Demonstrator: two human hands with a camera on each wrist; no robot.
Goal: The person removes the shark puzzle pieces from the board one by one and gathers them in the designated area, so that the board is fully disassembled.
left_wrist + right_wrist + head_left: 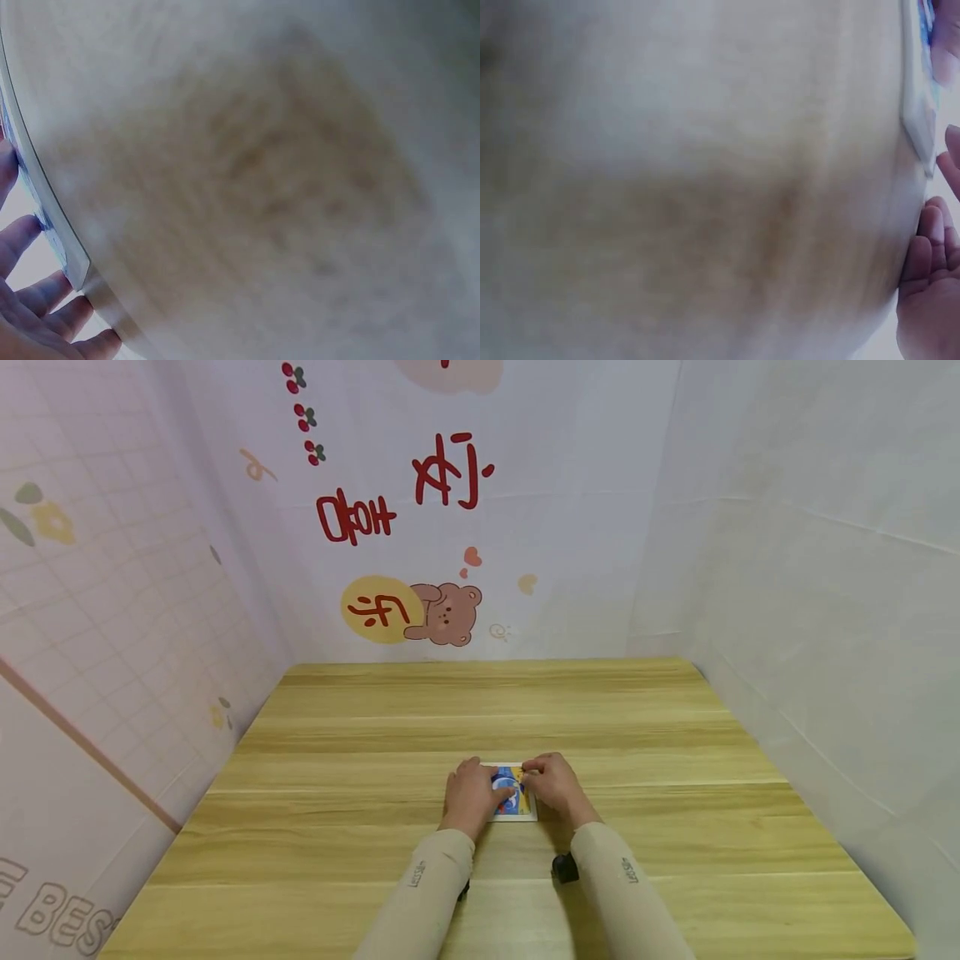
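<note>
A small flat picture board (513, 817) with a white border lies on the table, printed in blue, yellow and white. My left hand (471, 793) rests over its left side, fingers spread and thumb reaching onto the picture. In the left wrist view, the fingers (45, 292) lie extended along the board's edge (71, 259). My right hand (553, 781) is at the upper right corner, index finger and thumb close together over the picture. I cannot tell whether they pinch anything. The right wrist view has its other fingers (930, 244) bent, near the board's white corner (919, 124).
A wood-grain table (337, 827) spreads around the hands. Behind it hangs a white wall cloth (585, 527) printed with a bear (450, 614), with more pale cloth at both sides. A black wrist device (566, 867) sits below the right sleeve.
</note>
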